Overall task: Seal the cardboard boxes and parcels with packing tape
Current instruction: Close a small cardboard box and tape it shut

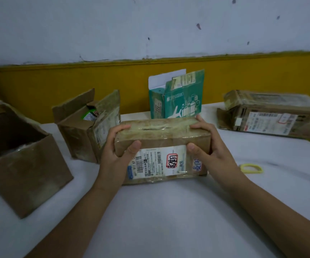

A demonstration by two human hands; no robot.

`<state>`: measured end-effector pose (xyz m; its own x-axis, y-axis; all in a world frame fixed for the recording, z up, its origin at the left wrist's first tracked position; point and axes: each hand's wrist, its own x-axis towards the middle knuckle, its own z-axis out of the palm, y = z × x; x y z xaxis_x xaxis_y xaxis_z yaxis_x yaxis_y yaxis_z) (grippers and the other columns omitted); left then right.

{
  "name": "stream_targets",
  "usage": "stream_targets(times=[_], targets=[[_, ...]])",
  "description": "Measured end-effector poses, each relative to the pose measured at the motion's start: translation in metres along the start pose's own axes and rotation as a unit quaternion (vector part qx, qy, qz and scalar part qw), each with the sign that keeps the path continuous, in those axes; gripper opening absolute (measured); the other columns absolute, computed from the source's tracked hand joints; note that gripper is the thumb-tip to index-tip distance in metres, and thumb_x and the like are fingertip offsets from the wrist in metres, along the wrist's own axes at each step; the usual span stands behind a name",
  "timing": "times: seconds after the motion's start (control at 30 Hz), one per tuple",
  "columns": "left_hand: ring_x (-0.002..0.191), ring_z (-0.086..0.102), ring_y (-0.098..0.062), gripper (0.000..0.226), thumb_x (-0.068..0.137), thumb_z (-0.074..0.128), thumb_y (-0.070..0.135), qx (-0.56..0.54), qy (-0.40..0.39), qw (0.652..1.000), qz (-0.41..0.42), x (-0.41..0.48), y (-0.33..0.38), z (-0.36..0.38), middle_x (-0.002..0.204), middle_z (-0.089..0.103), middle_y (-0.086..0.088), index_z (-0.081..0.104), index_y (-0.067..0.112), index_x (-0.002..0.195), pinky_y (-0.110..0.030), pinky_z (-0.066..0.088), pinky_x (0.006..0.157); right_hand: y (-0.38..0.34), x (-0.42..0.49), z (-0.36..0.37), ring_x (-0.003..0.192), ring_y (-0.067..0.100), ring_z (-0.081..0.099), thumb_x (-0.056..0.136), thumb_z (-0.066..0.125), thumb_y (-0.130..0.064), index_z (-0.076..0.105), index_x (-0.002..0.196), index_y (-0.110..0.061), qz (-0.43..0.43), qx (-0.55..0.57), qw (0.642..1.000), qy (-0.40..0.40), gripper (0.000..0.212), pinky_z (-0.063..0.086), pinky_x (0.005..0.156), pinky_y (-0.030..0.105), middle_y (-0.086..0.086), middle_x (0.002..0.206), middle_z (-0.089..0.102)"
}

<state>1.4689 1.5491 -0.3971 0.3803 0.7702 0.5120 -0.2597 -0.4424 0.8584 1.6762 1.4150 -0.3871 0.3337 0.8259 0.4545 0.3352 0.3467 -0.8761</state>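
Note:
A brown cardboard box [162, 140] stands on its long side in the middle of the white table [159, 220]. Clear tape runs over its closed top, and a shipping label faces me. My left hand [116, 148] grips its left end, fingers over the top and thumb on the front. My right hand [206, 144] grips the right end the same way. A yellow ring that looks like a tape roll [251, 168] lies flat to the right of my right hand.
An open brown box [25, 164] sits at the near left. Another open brown box [89, 127] with something green inside stands behind my left hand. A teal box [176, 97] with raised flaps is at the back, and a taped parcel [273, 116] lies far right.

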Motion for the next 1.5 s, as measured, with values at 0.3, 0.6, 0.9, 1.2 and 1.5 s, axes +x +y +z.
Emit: stream_targets(times=[0.3, 0.6, 0.9, 1.2, 1.5], targets=[[0.111, 0.065, -0.021, 0.048, 0.077, 0.073, 0.045, 0.019, 0.023, 1.0, 0.0, -0.002, 0.004, -0.001, 0.119, 0.067, 0.002, 0.058, 0.023, 0.118, -0.042, 0.056, 0.091, -0.001, 0.001, 0.001, 0.131, 0.006, 0.049, 0.083, 0.065, -0.041, 0.048, 0.126, -0.047, 0.0, -0.022, 1.0, -0.004, 0.047, 0.056, 0.092, 0.039, -0.018, 0.155, 0.033], [0.112, 0.067, -0.019, 0.066, 0.074, 0.084, 0.043, -0.036, -0.048, 0.988, -0.143, -0.006, 0.032, -0.016, 0.13, 0.065, -0.002, 0.054, 0.04, 0.133, -0.039, 0.055, 0.092, -0.009, 0.007, -0.003, 0.108, 0.009, 0.067, 0.081, 0.067, -0.029, 0.022, 0.148, -0.042, 0.067, 0.013, 0.995, -0.074, 0.082, 0.058, 0.081, 0.027, -0.007, 0.132, 0.06], [0.124, 0.053, -0.003, 0.037, 0.091, 0.066, 0.023, 0.31, 0.128, 0.942, 0.004, -0.122, 0.113, -0.105, 0.134, 0.055, 0.003, 0.058, 0.03, 0.126, -0.029, 0.047, 0.103, -0.053, -0.033, 0.034, 0.141, 0.029, 0.033, 0.098, 0.049, -0.042, 0.032, 0.15, -0.006, -0.217, -0.312, 0.924, 0.04, 0.065, 0.027, 0.118, 0.043, 0.016, 0.153, 0.035], [0.075, 0.043, -0.021, 0.028, 0.088, 0.069, 0.016, 0.205, 0.503, 0.805, -0.239, -0.289, 0.108, -0.107, 0.088, 0.041, -0.009, 0.044, 0.028, 0.09, -0.032, 0.036, 0.061, -0.067, -0.07, 0.211, 0.097, 0.019, 0.056, 0.097, 0.045, -0.039, 0.067, 0.112, -0.021, -0.322, -0.314, 0.847, -0.283, 0.032, 0.04, 0.079, 0.03, -0.003, 0.11, 0.061], [0.067, 0.068, -0.013, 0.027, 0.094, 0.063, 0.035, 0.007, 0.225, 0.887, -0.405, -0.289, 0.118, -0.09, 0.092, 0.074, -0.001, 0.055, 0.034, 0.12, -0.024, 0.053, 0.059, -0.048, -0.092, 0.248, 0.109, 0.014, 0.049, 0.103, 0.042, -0.04, 0.062, 0.128, -0.028, -0.293, -0.229, 0.818, -0.439, 0.034, 0.04, 0.095, 0.028, -0.011, 0.124, 0.054]])
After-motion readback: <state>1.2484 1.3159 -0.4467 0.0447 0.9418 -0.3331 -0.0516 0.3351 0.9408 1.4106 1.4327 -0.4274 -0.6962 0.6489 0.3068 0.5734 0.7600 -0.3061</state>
